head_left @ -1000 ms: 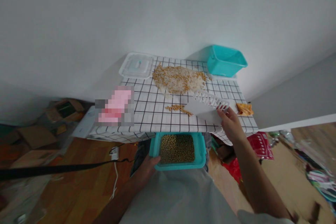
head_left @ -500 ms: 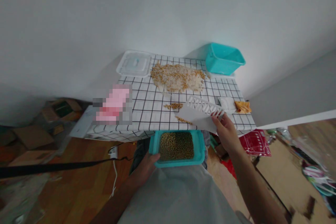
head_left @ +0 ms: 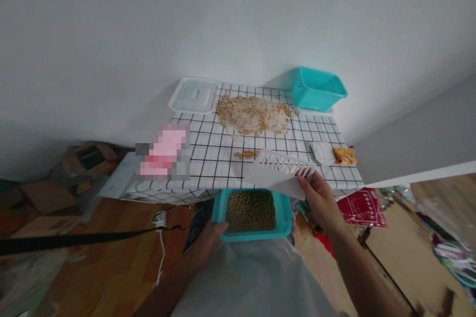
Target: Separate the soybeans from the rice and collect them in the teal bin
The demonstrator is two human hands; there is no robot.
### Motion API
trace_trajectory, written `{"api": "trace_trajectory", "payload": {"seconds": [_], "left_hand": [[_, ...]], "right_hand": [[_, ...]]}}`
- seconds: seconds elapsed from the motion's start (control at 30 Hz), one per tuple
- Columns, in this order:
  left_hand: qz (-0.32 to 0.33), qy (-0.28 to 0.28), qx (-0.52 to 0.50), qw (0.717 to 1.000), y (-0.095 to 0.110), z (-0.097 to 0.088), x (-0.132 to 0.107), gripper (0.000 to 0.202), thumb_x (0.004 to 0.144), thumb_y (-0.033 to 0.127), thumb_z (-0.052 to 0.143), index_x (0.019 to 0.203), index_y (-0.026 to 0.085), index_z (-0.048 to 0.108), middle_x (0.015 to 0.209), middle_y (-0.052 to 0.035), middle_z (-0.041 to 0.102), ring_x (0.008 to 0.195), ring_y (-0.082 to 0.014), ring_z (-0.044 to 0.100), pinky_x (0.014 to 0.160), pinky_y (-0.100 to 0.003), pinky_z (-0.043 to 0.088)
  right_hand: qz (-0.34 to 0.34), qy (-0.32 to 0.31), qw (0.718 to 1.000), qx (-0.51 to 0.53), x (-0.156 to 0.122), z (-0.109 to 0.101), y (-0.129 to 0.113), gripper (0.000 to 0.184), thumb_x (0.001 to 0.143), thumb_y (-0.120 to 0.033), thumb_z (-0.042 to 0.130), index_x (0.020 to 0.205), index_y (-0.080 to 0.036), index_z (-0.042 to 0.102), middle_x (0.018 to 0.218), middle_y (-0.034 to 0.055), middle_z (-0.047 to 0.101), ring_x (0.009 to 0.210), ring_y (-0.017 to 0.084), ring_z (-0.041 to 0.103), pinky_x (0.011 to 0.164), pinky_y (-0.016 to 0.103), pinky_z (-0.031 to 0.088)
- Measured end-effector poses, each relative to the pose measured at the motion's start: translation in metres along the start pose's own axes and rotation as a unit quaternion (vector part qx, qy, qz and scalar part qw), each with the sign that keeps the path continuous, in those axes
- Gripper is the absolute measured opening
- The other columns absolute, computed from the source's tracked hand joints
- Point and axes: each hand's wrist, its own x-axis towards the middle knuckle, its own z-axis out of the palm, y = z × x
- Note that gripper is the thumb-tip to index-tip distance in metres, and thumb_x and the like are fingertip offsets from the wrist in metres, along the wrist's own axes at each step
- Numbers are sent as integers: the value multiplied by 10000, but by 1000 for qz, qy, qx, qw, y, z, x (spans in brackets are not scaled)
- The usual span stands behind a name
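Far left, I see clear lid [head_left: 194,95] on checked tablecloth [head_left: 213,158]. Left hand [head_left: 209,240] grips near-left corner of teal tub [head_left: 283,214], thumb over rim, other fingers hidden from me. Tub sits at table's near edge, beans [head_left: 252,210] inside. Far middle: mixed pile [head_left: 253,115] of beans and pale grains; nearer, small bean cluster [head_left: 247,154]. Right hand [head_left: 318,200] pinches white slotted scraper [head_left: 275,176], fingers closed on right end, at near edge. Far right: teal bin [head_left: 316,94]; nearer, white cloth [head_left: 323,153], orange cloth [head_left: 344,155].

The tub [head_left: 253,235] at lower centre is smooth plastic, the slotted scraper [head_left: 275,177] matt plastic, the lower-right red packet [head_left: 362,209] glossy.
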Motion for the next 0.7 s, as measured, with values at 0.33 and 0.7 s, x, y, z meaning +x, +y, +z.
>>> {"api": "trace_trajectory", "payload": {"seconds": [0.33, 0.7], "left_hand": [[13, 31, 2, 999, 10, 13, -5, 506, 688, 345, 829, 1158, 173, 759, 1097, -134, 809, 1226, -393, 677, 1033, -469, 546], [12, 47, -2, 999, 15, 18, -13, 484, 672, 356, 817, 1111, 160, 765, 1103, -146, 804, 1233, -410, 667, 1041, -506, 535]], "right_hand": [[-82, 17, 996, 40, 101, -14, -7, 309, 864, -496, 714, 1078, -278, 671, 1078, 27, 747, 999, 237, 700, 876, 387, 564], [-75, -63, 993, 58, 144, 13, -7, 369, 804, -513, 771, 1066, -268, 686, 1105, 35, 751, 1013, 234, 697, 942, 413, 542]]}}
